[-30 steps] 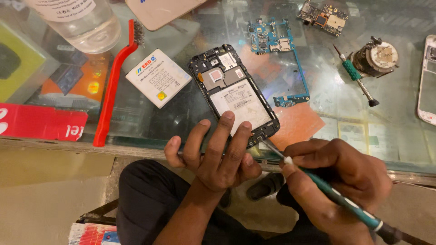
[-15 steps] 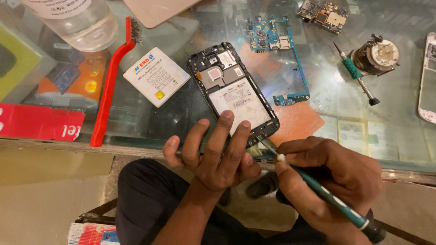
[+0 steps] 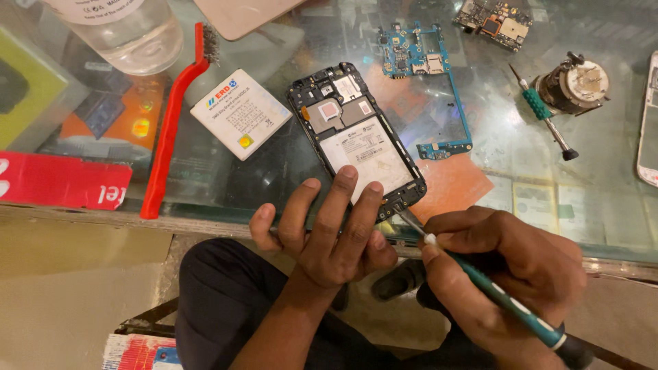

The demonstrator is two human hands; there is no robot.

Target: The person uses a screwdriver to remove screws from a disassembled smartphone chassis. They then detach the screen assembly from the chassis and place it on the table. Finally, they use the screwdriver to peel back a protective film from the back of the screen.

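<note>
An opened black phone (image 3: pixel 346 130) lies back-side up on the glass counter (image 3: pixel 480 205), its inner frame and white label showing. My left hand (image 3: pixel 325 233) rests at the counter's near edge, fingers spread flat on the phone's lower end, pinning it. My right hand (image 3: pixel 507 270) grips a teal-handled screwdriver (image 3: pixel 507 301); its metal tip touches the phone's lower right corner.
A white battery (image 3: pixel 240 113) and a red-handled brush (image 3: pixel 168 130) lie left of the phone. A blue circuit board (image 3: pixel 425 68), a second green screwdriver (image 3: pixel 545 113), a round metal part (image 3: pixel 572 82) and a clear bottle (image 3: pixel 127 27) sit farther back. A red box (image 3: pixel 62 181) is at the left.
The view has drifted slightly; the right hand and screwdriver have edged a little closer to the phone's lower corner. The left hand keeps holding the phone.
</note>
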